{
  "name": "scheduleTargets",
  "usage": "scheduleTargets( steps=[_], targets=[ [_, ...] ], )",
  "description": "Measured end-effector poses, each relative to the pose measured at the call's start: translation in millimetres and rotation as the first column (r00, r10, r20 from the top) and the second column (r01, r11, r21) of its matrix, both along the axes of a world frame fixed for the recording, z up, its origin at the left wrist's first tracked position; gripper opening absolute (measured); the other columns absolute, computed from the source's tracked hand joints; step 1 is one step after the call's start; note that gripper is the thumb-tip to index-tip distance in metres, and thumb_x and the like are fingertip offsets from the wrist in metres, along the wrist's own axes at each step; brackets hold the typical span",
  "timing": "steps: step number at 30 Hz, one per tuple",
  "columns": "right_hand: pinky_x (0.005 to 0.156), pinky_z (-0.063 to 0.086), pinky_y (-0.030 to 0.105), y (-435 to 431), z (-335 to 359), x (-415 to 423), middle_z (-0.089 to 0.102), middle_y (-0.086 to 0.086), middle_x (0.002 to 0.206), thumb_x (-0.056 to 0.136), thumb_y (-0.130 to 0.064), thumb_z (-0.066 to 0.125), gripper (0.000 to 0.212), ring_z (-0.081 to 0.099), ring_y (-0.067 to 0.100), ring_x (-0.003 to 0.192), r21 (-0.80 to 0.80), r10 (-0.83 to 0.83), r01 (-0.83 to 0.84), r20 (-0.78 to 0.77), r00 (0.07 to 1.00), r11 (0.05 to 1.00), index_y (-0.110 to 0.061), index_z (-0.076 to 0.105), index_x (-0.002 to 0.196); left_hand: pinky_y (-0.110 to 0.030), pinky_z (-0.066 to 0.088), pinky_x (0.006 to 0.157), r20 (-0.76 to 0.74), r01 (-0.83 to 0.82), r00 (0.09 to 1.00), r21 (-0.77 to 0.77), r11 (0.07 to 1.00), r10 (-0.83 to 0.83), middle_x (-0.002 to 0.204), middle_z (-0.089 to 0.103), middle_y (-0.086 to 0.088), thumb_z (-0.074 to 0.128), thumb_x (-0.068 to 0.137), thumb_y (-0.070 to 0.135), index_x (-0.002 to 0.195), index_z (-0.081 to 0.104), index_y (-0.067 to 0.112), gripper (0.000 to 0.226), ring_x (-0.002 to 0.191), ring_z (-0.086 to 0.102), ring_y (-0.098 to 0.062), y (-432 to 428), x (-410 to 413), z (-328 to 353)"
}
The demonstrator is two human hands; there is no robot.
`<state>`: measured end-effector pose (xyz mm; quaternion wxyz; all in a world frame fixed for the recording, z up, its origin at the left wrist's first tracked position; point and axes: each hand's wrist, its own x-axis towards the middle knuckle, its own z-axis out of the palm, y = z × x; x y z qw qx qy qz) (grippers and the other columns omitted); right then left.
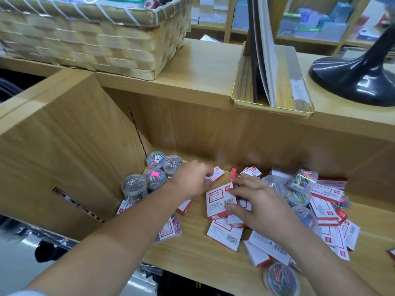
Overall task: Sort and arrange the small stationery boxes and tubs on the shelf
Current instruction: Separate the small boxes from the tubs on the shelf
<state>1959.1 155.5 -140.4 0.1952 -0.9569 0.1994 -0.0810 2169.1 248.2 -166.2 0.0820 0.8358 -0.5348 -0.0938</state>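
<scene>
On the wooden shelf (198, 251) lie several small white-and-red stationery boxes in a loose pile (327, 212). Clear round tubs of paper clips (155, 178) stand grouped in the back left corner. More tubs (303, 178) lie among the boxes on the right, and one tub (282, 278) sits near the front edge. My left hand (192, 180) is closed on a small white-and-red box (217, 173) near the tubs. My right hand (256, 201) grips a larger white-and-red box (220, 200) by its right side, held tilted above the pile.
The shelf bay has a wooden side wall (70, 159) on the left and a back panel (213, 129). On top stand a woven basket (96, 43), a gold tray with upright boards (269, 82) and a black lamp base (354, 77).
</scene>
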Motion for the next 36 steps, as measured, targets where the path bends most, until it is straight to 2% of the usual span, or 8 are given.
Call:
scheduleTargets(
  steps=[5, 9, 13, 20, 25, 28, 32, 36],
  targets=[
    [0.090, 0.056, 0.034, 14, 16, 0, 0.068, -0.020, 0.110, 0.089, -0.039, 0.070, 0.024, 0.064, 0.001, 0.104, 0.383, -0.319, 0.209, 0.250, 0.914, 0.900, -0.030, 0.073, 0.111, -0.040, 0.055, 0.065, -0.080, -0.132, 0.991, -0.362, 0.923, 0.111, 0.092, 0.074, 0.005, 0.070, 0.085, 0.034, 0.096, 0.074, 0.022, 0.016, 0.083, 0.065, -0.020, 34, -16, 22],
    [0.082, 0.057, 0.021, 30, 32, 14, 0.072, -0.006, 0.103, 0.087, -0.036, 0.075, 0.048, 0.069, 0.000, 0.089, 0.677, -0.496, 0.254, 0.188, 0.847, 0.691, -0.031, 0.058, 0.132, -0.038, 0.052, 0.063, -0.250, -0.169, 0.968, -0.566, 0.807, 0.028, 0.084, 0.072, 0.010, 0.068, 0.077, 0.041, 0.090, 0.073, 0.026, 0.021, 0.075, 0.062, -0.012, 53, -49, 34],
    [0.084, 0.060, 0.052, 41, 34, 17, 0.075, 0.012, 0.083, 0.091, -0.017, 0.074, 0.031, 0.073, 0.036, 0.084, 0.854, -0.577, 0.172, 0.171, 0.799, 0.491, -0.021, 0.065, 0.120, -0.037, 0.054, 0.066, -0.319, -0.116, 0.941, -0.624, 0.773, -0.116, 0.087, 0.072, 0.011, 0.071, 0.079, 0.036, 0.091, 0.073, 0.025, 0.016, 0.079, 0.063, -0.008, 61, -75, 40],
    [0.069, 0.064, 0.040, 47, 33, -23, 0.062, 0.003, 0.060, 0.087, 0.001, 0.074, 0.024, 0.068, 0.022, 0.064, 0.927, -0.613, 0.115, 0.140, 0.777, 0.357, -0.006, 0.063, 0.107, -0.039, 0.056, 0.061, -0.537, -0.374, 0.843, -0.616, 0.693, -0.022, 0.078, 0.066, 0.017, 0.082, 0.081, 0.038, 0.086, 0.071, 0.026, 0.017, 0.068, 0.061, -0.013, 66, -92, 32],
    [0.096, 0.055, 0.052, 62, 26, -46, 0.069, 0.010, 0.081, 0.088, -0.007, 0.075, 0.030, 0.069, 0.026, 0.085, 0.936, -0.600, 0.111, 0.120, 0.791, 0.333, -0.022, 0.072, 0.114, -0.036, 0.052, 0.061, -0.598, -0.403, 0.799, -0.612, 0.680, -0.064, 0.072, 0.068, 0.006, 0.077, 0.089, 0.028, 0.079, 0.074, 0.023, 0.012, 0.065, 0.061, -0.017, 44, -129, 32],
    [0.080, 0.059, 0.037, 55, 30, -71, 0.066, 0.008, 0.080, 0.083, -0.001, 0.078, 0.036, 0.067, 0.027, 0.083, 0.932, -0.653, 0.127, 0.138, 0.745, 0.341, -0.024, 0.074, 0.109, -0.033, 0.054, 0.065, -0.602, -0.355, 0.791, -0.593, 0.722, -0.105, 0.076, 0.069, 0.006, 0.073, 0.093, 0.023, 0.081, 0.073, 0.020, 0.012, 0.069, 0.064, -0.015, 33, -144, 36],
    [0.080, 0.062, 0.046, 35, 33, -115, 0.066, 0.002, 0.072, 0.087, 0.007, 0.070, 0.031, 0.068, 0.025, 0.077, 0.928, -0.754, 0.186, 0.132, 0.644, 0.322, -0.019, 0.072, 0.104, -0.040, 0.062, 0.077, -0.791, -0.389, 0.573, -0.494, 0.778, -0.216, 0.090, 0.075, 0.003, 0.067, 0.096, 0.005, 0.093, 0.075, 0.021, 0.018, 0.081, 0.073, -0.019, 19, -181, 44],
    [0.064, 0.063, 0.035, 10, 40, -174, 0.069, -0.006, 0.075, 0.087, 0.006, 0.070, 0.026, 0.069, 0.019, 0.066, 0.892, -0.816, 0.285, 0.140, 0.560, 0.349, -0.014, 0.072, 0.103, -0.021, 0.055, 0.071, -0.769, -0.265, 0.590, -0.471, 0.841, -0.245, 0.088, 0.076, 0.011, 0.066, 0.095, 0.003, 0.097, 0.073, 0.024, 0.022, 0.079, 0.071, -0.008, -4, -229, 38]
  ],
)
